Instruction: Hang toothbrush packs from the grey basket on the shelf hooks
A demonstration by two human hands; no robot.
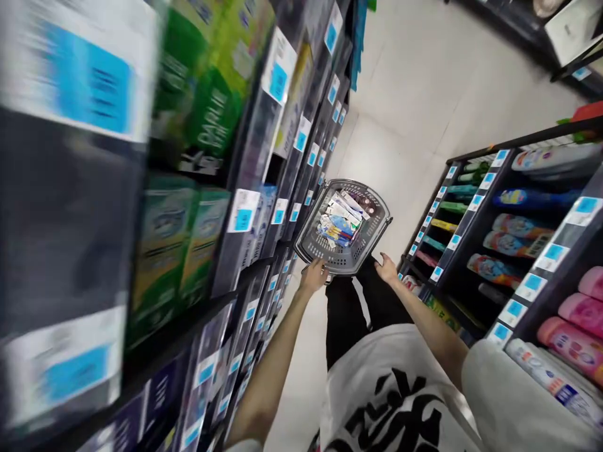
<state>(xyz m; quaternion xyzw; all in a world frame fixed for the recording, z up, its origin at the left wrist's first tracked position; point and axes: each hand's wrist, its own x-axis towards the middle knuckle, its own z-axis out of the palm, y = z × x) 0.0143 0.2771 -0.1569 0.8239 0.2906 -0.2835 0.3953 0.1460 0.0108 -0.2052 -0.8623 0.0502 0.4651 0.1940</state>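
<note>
A grey plastic shopping basket (pixel 372 242) sits low on the shop floor in front of me, filled with several small packets in white, blue and red. My left hand (pixel 315 274) is closed on the basket's near rim. My right hand (pixel 386 269) reaches down beside the basket's near right corner, fingers curled; whether it touches the rim I cannot tell. My black trousers and white printed shirt show below.
A tall dark shelf unit (pixel 264 207) with blue price tags and green boxes runs along the left, blurred. Another shelf (pixel 494 232) with lying bottles stands at right. Pale tiled floor (pixel 414 94) forms the aisle ahead.
</note>
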